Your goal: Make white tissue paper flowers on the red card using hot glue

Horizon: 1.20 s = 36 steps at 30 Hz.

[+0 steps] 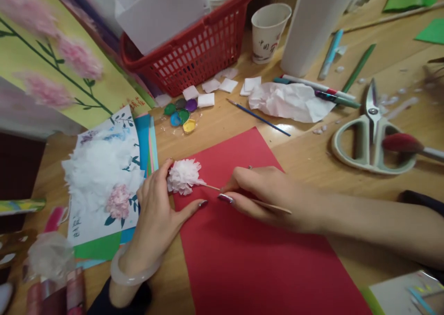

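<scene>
A ruffled white paper flower [184, 176] lies at the upper left corner of a red paper sheet [249, 264]. My left hand [157, 208] rests beside it, fingertips against the flower's left edge and thumb stretched out apart on the red sheet. Pinched between the thumb and fingers of my right hand [256, 190] is a thin wooden stick [277, 207]. Its narrow tip points left and reaches the flower's right side; whether it goes in between the petals I cannot tell.
Left lies a printed flower picture [78, 231] with white tissue [100, 167] heaped on it. Behind are paint pots [183, 116], a fine brush [258, 117], a red basket [194, 51] and a paper cup [270, 33]. Scissors [373, 134] and crumpled paper [289, 102] lie at right.
</scene>
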{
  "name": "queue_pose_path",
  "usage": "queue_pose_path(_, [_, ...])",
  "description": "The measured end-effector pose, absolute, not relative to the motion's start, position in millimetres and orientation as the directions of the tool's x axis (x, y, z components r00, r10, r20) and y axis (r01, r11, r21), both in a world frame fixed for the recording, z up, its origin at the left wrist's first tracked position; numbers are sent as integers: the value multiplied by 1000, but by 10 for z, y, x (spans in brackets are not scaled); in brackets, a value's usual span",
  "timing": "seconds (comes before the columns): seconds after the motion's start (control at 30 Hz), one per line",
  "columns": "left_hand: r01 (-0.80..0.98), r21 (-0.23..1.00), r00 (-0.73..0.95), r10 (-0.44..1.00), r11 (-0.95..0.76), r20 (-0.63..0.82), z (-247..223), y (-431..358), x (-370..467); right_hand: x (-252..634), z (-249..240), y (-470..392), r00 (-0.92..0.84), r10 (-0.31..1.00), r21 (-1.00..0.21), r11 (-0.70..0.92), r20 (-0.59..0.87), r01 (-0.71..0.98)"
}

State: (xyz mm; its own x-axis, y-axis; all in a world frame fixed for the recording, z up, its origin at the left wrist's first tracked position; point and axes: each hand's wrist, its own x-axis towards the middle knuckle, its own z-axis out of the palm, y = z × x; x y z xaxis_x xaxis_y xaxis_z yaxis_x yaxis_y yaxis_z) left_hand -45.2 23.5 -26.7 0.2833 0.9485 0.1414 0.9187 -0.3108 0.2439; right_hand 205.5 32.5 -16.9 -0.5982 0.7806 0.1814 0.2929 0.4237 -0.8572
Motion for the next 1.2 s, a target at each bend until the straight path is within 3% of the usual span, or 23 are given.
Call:
queue_pose_path(0.2, [913,252,290,945,-320,152,-252,239,-439,2016,-235,366,-571,807,-846,405,152,347])
queue_pose_path(0.87, [912,264,287,948,-314,136,-244,254,-445,1913,-309,433,-458,876,-944,267,153,196])
queue_pose_path(1.2, [882,349,294,948,-318,119,-249,278,-434,1834,-304,469,-478,848,-888,383,229,256])
